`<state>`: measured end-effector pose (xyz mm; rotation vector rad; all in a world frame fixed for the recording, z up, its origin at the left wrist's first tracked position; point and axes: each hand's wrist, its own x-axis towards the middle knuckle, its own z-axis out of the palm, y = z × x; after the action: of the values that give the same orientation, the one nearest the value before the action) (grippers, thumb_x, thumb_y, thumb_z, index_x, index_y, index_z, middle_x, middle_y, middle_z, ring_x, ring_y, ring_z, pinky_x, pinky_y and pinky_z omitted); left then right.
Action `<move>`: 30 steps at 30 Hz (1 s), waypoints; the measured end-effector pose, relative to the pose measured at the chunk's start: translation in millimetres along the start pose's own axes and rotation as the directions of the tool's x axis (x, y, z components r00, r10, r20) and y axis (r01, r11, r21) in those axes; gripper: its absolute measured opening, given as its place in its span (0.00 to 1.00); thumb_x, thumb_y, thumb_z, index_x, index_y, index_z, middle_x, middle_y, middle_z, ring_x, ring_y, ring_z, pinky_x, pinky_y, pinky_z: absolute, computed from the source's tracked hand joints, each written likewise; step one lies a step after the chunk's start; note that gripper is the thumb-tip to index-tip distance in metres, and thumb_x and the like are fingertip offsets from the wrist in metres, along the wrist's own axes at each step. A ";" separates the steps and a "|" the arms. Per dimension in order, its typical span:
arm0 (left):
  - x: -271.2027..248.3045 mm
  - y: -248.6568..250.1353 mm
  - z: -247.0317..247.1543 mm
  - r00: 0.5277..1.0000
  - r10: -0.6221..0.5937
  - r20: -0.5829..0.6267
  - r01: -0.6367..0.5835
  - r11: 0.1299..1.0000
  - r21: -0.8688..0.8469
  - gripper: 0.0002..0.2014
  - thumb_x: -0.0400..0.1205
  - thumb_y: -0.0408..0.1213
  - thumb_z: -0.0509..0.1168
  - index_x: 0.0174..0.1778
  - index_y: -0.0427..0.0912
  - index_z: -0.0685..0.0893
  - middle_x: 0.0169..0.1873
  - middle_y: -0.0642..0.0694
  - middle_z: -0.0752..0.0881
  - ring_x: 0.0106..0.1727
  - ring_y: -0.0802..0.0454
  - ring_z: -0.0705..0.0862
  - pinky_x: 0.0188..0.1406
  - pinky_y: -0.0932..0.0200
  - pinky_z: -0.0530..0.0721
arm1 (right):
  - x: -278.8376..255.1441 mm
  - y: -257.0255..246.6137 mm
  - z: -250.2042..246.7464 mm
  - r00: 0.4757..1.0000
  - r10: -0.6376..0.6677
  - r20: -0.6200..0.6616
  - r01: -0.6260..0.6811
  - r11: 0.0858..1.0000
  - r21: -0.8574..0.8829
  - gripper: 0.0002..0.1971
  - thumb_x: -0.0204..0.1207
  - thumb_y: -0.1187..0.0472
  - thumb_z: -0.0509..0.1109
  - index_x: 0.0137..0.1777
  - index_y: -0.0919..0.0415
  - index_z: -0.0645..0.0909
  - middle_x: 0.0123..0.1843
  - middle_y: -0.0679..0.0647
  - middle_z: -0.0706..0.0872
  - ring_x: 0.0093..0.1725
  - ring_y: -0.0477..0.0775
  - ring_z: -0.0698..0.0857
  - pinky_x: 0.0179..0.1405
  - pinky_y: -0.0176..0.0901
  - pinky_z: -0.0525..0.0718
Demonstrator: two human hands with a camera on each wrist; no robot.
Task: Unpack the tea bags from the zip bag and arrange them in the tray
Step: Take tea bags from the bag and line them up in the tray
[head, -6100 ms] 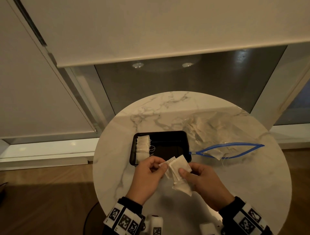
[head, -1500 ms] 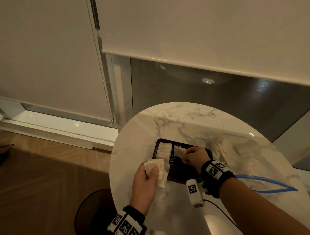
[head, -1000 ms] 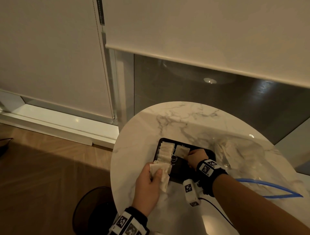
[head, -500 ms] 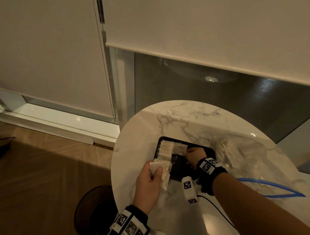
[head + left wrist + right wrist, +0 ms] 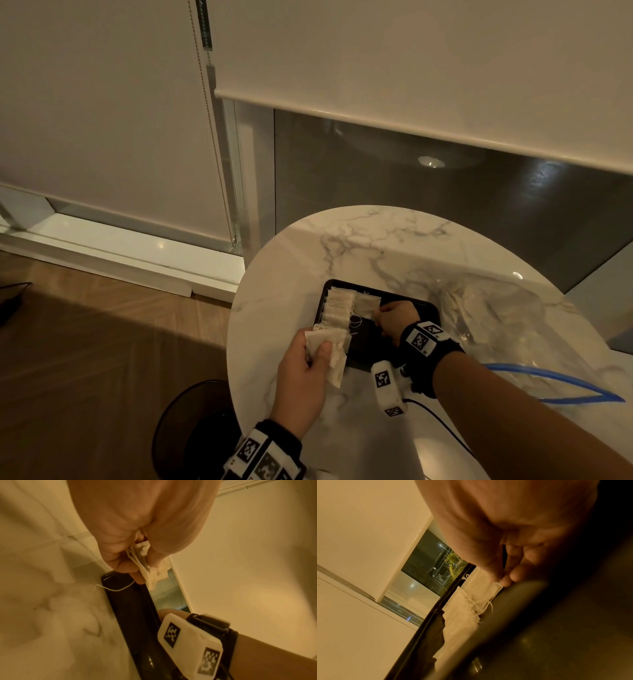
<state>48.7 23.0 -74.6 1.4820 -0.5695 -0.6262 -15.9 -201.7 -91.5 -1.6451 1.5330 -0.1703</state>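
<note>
A black tray (image 5: 432, 312) sits on the round marble table (image 5: 376, 240). A row of white tea bags (image 5: 337, 306) lines the tray's left side. My right hand (image 5: 394, 317) reaches into the tray and pinches the edge of one tea bag (image 5: 368, 303) lying beside that row; the same tea bag (image 5: 481, 588) shows in the right wrist view. My left hand (image 5: 305, 363) hovers at the tray's near left corner, gripping a small stack of tea bags (image 5: 330, 349). The clear zip bag (image 5: 496, 308) with a blue zipper (image 5: 561, 387) lies right of the tray.
A dark round bin (image 5: 191, 428) stands on the wooden floor left of the table. A window with roller blinds runs behind the table. A thin black cable (image 5: 442, 425) trails over the table's near part.
My right hand has carried one tea bag into the tray and set it beside the row, still pinching it. My left hand with its stack has stayed at the tray's corner.
</note>
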 end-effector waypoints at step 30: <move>-12.7 36.8 15.8 0.999 -0.034 0.021 0.035 0.997 -0.071 0.14 0.84 0.43 0.66 0.65 0.46 0.83 0.57 0.49 0.91 0.60 0.50 0.89 0.65 0.44 0.86 | -165.6 5.6 -45.3 0.916 -0.315 0.247 0.179 0.875 0.450 0.08 0.79 0.53 0.74 0.47 0.57 0.90 0.44 0.57 0.92 0.38 0.49 0.87 0.35 0.41 0.87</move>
<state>29.8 20.1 -37.2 1.4222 -0.5321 -0.6822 -87.2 -79.0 5.4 -1.4326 0.9558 -0.3372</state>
